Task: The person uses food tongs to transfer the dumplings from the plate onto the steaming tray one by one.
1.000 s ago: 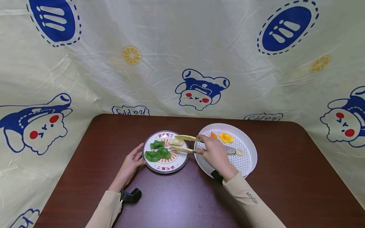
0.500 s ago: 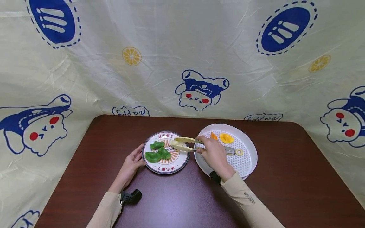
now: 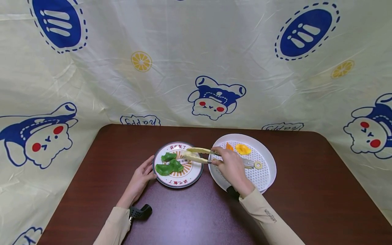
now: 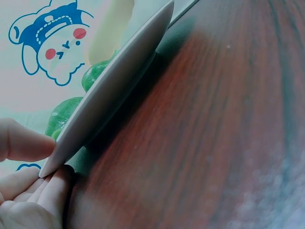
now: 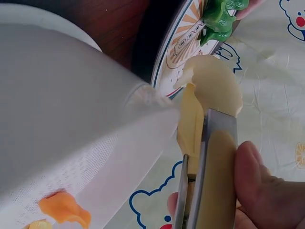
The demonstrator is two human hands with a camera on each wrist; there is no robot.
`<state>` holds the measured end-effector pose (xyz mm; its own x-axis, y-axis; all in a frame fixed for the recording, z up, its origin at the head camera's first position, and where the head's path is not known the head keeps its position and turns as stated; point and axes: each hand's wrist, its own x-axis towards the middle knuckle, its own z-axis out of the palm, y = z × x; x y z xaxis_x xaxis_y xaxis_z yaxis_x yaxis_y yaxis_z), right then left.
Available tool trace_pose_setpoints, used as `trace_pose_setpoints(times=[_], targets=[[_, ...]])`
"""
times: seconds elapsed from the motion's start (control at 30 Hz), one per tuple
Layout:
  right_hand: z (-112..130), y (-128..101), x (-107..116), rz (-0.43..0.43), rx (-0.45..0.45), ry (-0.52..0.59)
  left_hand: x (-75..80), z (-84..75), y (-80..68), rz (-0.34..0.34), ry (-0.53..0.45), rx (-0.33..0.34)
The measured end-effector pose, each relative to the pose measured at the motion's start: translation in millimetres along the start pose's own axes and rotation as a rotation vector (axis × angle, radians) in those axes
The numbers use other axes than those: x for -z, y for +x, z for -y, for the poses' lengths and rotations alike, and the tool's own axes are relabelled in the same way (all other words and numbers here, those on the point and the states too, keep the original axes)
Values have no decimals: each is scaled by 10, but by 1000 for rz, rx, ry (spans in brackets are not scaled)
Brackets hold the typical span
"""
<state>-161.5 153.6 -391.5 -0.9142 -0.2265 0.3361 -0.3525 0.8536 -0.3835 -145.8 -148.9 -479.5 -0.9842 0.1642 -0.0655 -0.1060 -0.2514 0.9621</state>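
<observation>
My left hand point(image 3: 141, 177) pinches the left rim of a white, blue-edged plate point(image 3: 163, 151); in the left wrist view the thumb point(image 4: 24, 143) lies above the rim and the fingers below. Green dumplings point(image 3: 168, 168) lie on the plate's left half. My right hand point(image 3: 231, 166) grips a pair of tongs point(image 3: 197, 150) with cream tips and metal arms, reaching over the plate's right half from the right. A pale, whitish dumpling point(image 3: 186, 154) shows at the tips, partly hidden; whether the tips squeeze it I cannot tell.
Right of the plate stands a round white steamer tray point(image 3: 269, 149) with a perforated base. An orange dumpling point(image 3: 229, 146) and a yellow dumpling point(image 3: 243, 149) sit at its back. Both are on a dark brown table point(image 3: 306, 190), with a printed sheet point(image 3: 260, 85) hanging behind.
The tongs' tips have drawn a little closer together, and the whitish dumpling has shifted slightly left and lower, less visible between them. The left hand and the plate keep their place.
</observation>
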Motion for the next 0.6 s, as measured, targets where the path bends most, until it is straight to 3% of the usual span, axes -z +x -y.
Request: trace_pose_setpoints(times=[0.6], targets=[[-165, -153, 392, -91, -2, 48, -1, 6, 0, -2, 2, -7]])
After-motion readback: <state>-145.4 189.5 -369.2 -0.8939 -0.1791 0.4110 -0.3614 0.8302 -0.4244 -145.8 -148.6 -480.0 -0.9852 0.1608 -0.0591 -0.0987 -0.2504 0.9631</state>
